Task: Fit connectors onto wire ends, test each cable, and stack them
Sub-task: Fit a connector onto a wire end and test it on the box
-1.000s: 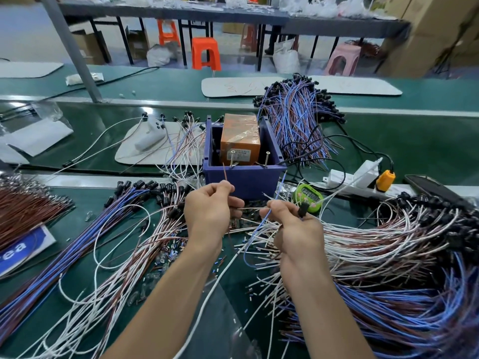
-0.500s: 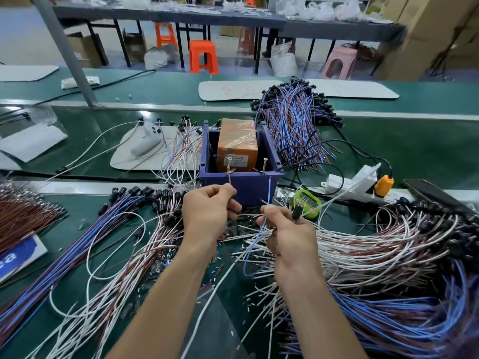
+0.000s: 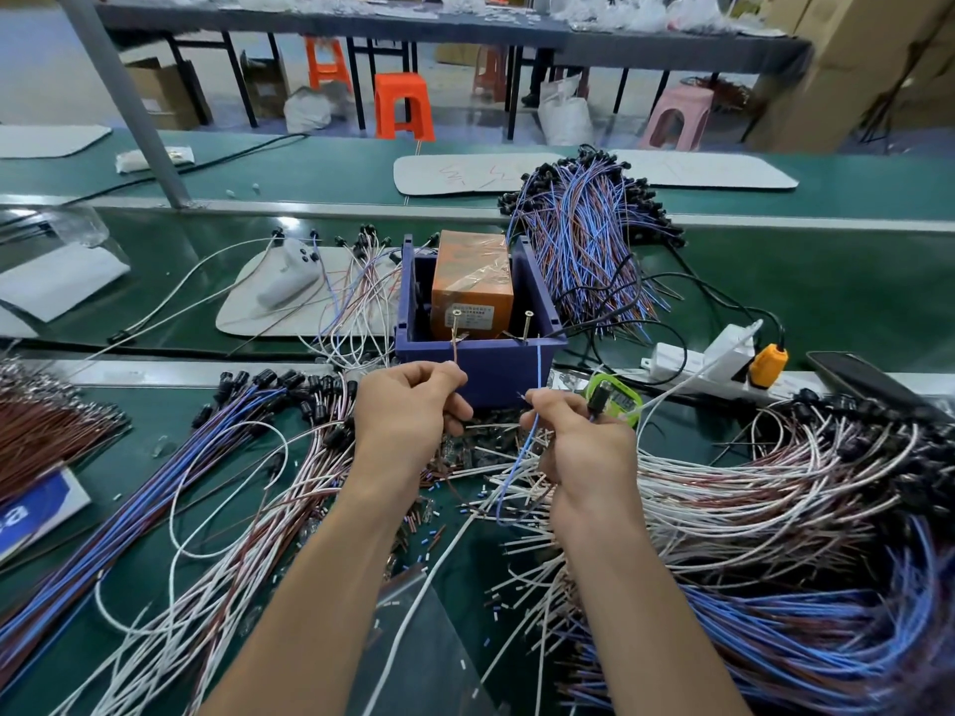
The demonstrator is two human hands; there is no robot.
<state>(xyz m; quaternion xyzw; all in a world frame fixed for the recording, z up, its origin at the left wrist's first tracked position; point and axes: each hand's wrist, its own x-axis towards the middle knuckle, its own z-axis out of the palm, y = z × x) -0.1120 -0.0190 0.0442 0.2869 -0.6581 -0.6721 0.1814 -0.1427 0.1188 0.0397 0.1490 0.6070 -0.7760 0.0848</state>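
Left hand (image 3: 408, 413): fingers curled, pinching brown wire (image 3: 454, 346) upright against the front wall of the blue box (image 3: 496, 377), mid-worktop. Right hand (image 3: 584, 447): clamped on blue wire (image 3: 537, 374) and black connector (image 3: 598, 400). Blue-and-brown cable bundle (image 3: 584, 240): heaped behind the box.

counter (image 3: 155, 416) topped with matt green mat; belt (image 3: 181, 281) behind it glossy green, throwing glare. box (image 3: 491, 372) matt dark-blue plastic. two screws (image 3: 456, 315) at its front rim bright metal. orange block (image 3: 473, 281) inside wrapped in glossy, crinkled clear tape. brown wire (image 3: 455, 348) and blue wire (image 3: 538, 372) smooth plastic insulation. power strip (image 3: 687, 361) glossy white plastic. bag (image 3: 429, 643) clear shiny film. stools (image 3: 402, 108) moulded plastic. cartons (image 3: 852, 59) matt cardboard.
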